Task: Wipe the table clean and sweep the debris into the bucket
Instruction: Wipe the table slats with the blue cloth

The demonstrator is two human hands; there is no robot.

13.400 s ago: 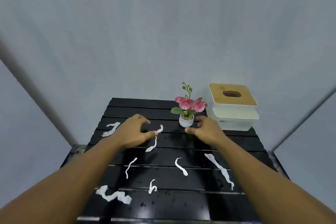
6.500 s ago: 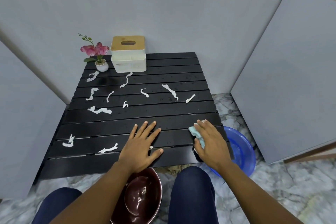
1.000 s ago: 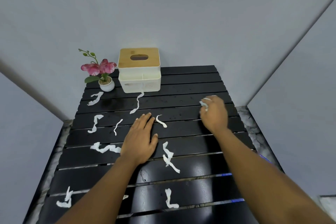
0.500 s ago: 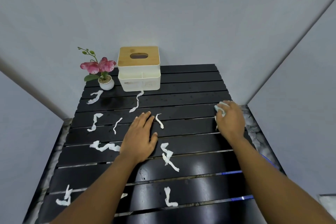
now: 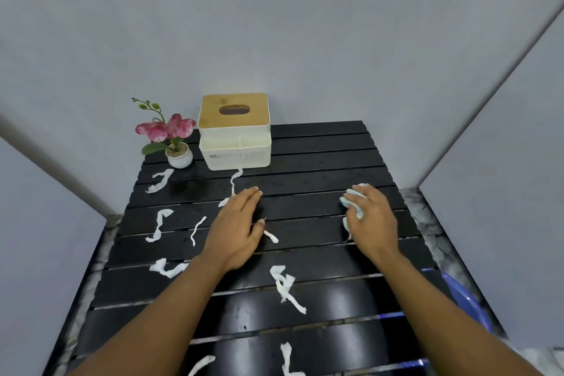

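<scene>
Torn white paper scraps (image 5: 287, 287) litter the black slatted tabletop (image 5: 320, 162), nearly all of them in front of, or to the front left of, the white tissue box with a wooden lid (image 5: 234, 131). One strip touches the box's front face. The left hand (image 5: 235, 232) lies flat in front of the box with fingers straight and together, holding nothing, and a short scrap sits just beside its thumb. The right hand (image 5: 370, 220), to the front right of the box, is curled over a crumpled pale blue cloth (image 5: 354, 201) and presses it onto the slats. The blue plastic bucket (image 5: 467, 302) shows only as a rim below the tabletop's edge, far to the front right of the box. The job looks to be at an early stage. The slats right of the box carry no scraps, but about ten pieces are left to sweep across, and the bucket's inside is hidden.
</scene>
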